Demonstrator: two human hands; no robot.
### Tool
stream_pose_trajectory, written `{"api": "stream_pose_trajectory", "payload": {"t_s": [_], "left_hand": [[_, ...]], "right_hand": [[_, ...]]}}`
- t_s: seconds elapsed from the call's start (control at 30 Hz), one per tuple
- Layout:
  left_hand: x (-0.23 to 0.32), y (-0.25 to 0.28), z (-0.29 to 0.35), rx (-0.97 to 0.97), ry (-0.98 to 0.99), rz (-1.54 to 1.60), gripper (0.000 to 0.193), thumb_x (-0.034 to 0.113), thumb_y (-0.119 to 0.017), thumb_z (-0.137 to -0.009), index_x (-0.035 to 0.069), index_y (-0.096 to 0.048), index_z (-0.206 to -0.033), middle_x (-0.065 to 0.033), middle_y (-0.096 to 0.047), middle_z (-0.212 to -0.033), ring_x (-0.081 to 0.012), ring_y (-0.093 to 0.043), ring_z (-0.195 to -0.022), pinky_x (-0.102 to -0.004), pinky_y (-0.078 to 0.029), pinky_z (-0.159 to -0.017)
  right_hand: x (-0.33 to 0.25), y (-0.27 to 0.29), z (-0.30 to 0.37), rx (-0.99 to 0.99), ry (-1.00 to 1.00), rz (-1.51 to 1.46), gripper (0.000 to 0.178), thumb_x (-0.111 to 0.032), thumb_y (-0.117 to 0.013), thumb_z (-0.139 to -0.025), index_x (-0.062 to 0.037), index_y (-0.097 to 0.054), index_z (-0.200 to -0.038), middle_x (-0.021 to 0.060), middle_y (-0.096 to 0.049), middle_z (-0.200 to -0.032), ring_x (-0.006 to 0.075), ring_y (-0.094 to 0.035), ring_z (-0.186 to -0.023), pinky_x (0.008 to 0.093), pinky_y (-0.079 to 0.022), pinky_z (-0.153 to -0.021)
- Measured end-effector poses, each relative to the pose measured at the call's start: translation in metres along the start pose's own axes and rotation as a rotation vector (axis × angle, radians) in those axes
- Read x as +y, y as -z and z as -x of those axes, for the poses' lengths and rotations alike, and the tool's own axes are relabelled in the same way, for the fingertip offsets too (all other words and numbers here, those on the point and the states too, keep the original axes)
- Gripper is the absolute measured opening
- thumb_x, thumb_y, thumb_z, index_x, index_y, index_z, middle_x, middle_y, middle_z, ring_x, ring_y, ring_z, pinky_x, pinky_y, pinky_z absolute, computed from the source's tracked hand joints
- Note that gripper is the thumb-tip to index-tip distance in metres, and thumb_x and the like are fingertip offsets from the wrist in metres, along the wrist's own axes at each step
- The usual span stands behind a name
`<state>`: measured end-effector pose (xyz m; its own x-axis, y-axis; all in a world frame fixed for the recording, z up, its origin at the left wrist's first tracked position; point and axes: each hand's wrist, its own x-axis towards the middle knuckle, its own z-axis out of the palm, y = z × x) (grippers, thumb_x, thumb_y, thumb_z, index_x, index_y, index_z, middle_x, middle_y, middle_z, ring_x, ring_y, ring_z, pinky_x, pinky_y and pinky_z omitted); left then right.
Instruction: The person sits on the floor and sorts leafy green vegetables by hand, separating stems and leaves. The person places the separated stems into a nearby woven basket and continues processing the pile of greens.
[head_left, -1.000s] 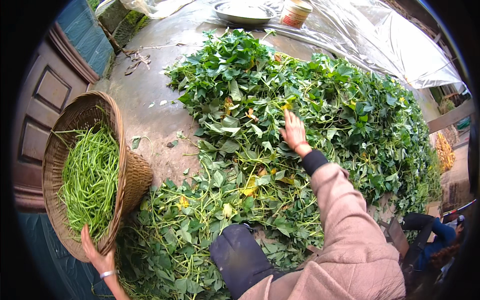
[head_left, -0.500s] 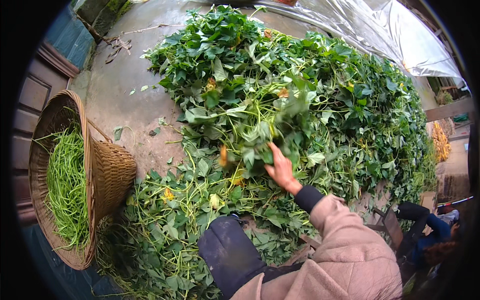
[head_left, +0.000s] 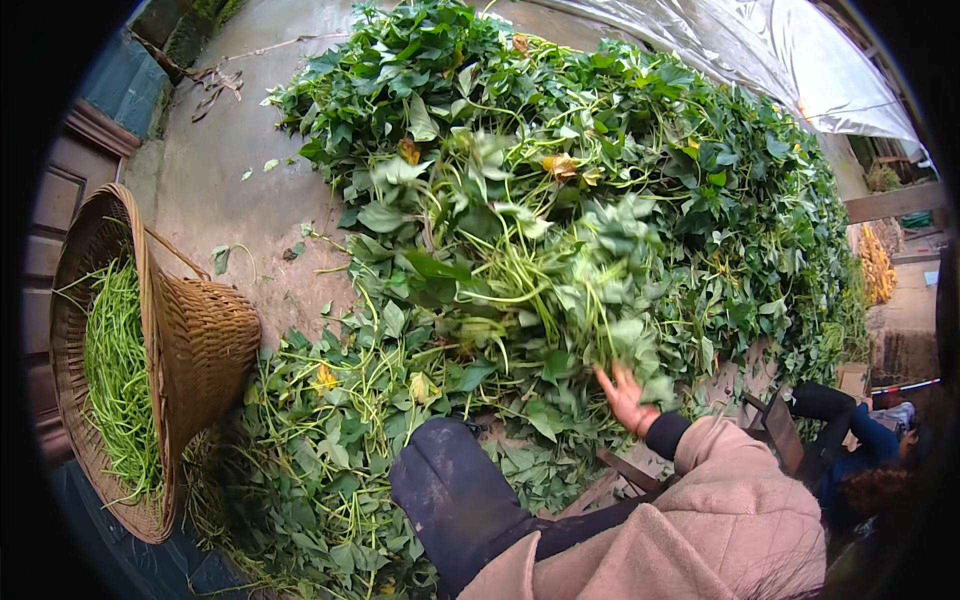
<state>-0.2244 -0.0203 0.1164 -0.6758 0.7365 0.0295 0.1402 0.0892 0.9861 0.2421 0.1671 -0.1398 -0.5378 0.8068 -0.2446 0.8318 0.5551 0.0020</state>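
Note:
My right hand (head_left: 628, 400) is at the near edge of a big heap of leafy green vines (head_left: 740, 210). Its fingers look stretched out and apart, touching or just below a loose clump of vines (head_left: 610, 270) whose leaves are blurred by motion. The fingertips are partly lost against the leaves. Pale stems of that clump point toward the left and middle of the heap. My left hand is out of sight. On the left, a tilted wicker basket (head_left: 205, 335) holds a bundle of long thin green stems (head_left: 120, 380).
Loose vines (head_left: 330, 450) with some yellowed leaves lie around my bent knee (head_left: 450, 500). Clear plastic sheeting (head_left: 800, 60) is at the back right. Another person's dark-clothed legs (head_left: 840, 420) and a wooden stool (head_left: 775, 425) are on the right. A wooden door (head_left: 70, 190) stands at left.
My right hand has moved down and to the right, from the middle of the heap to its near edge. The clump of vines has shifted and spread rightward with it.

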Motion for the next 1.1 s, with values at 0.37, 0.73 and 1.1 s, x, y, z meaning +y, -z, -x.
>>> {"api": "stream_pose_trajectory", "payload": {"t_s": [0.37, 0.73, 1.1], "left_hand": [[-0.007, -0.077, 0.009, 0.098, 0.275, 0.259, 0.031, 0.017, -0.064, -0.083, 0.001, -0.059, -0.110, -0.0089, -0.061, -0.086, -0.0193, -0.059, -0.078, -0.0344, -0.049, -0.079], [-0.044, -0.055, 0.069, -0.148, 0.298, 0.363, 0.054, 0.041, -0.050, -0.096, -0.006, -0.047, -0.120, -0.0157, -0.060, -0.091, -0.0244, -0.060, -0.089, -0.0430, -0.043, -0.097], [-0.060, -0.060, 0.056, 0.006, 0.470, 0.211, 0.029, 0.014, -0.046, -0.100, -0.006, -0.050, -0.121, -0.0113, -0.061, -0.091, -0.0186, -0.059, -0.088, -0.0331, -0.047, -0.089]], "right_hand": [[-0.184, 0.129, -0.319, -0.022, 0.888, -0.103, 0.016, -0.012, -0.057, -0.075, -0.0057, -0.062, -0.090, 0.0124, -0.064, -0.095, 0.0265, -0.063, -0.089, 0.0364, -0.053, -0.072], [-0.016, -0.066, -0.316, -0.123, 0.546, 0.942, 0.043, -0.023, -0.046, -0.089, -0.0027, -0.054, -0.126, 0.0161, -0.055, -0.117, 0.0305, -0.051, -0.108, 0.0412, -0.044, -0.088], [0.083, 0.046, -0.062, -0.066, 0.202, 0.473, 0.050, -0.018, -0.050, -0.082, 0.0011, -0.047, -0.129, 0.0184, -0.055, -0.091, 0.0337, -0.054, -0.089, 0.0458, -0.046, -0.079]]}}
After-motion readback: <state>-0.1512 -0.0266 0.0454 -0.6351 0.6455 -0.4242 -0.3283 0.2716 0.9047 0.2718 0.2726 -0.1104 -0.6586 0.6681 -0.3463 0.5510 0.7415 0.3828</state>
